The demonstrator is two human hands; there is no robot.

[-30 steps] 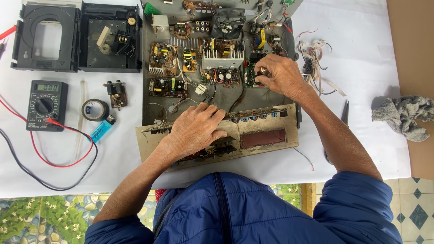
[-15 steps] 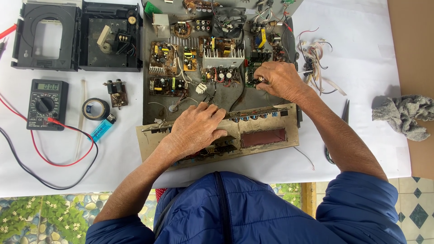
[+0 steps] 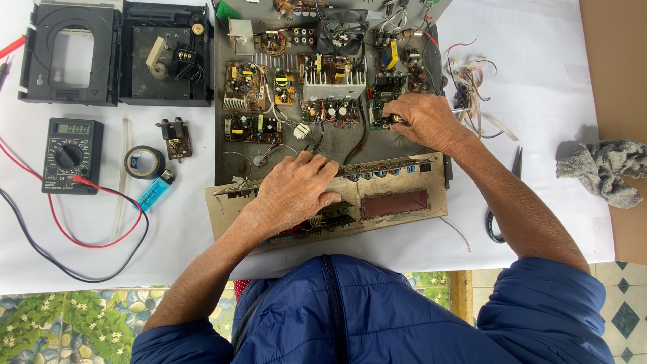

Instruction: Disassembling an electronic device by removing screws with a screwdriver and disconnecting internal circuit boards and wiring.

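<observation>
Chassis tray [image 3: 236,162]: grey metal. Boards inside: tan, one green board [image 3: 381,108] with a yellow part above it. Heatsink [image 3: 333,85]: pale silver. Front panel [image 3: 404,202]: dirty beige, dark red window. Multimeter [image 3: 71,155]: black, leads red and black. Tape roll [image 3: 143,162]: black. Lighter [image 3: 153,194]: light blue. Disc drive shell [image 3: 67,54]: black. Rag [image 3: 606,168]: grey. Table cover [image 3: 552,81]: white. Jacket [image 3: 404,317]: blue (quilted). Floor [image 3: 67,317]: green leaf-and-flower print left, cream tiles with dark teal diamonds right.
</observation>
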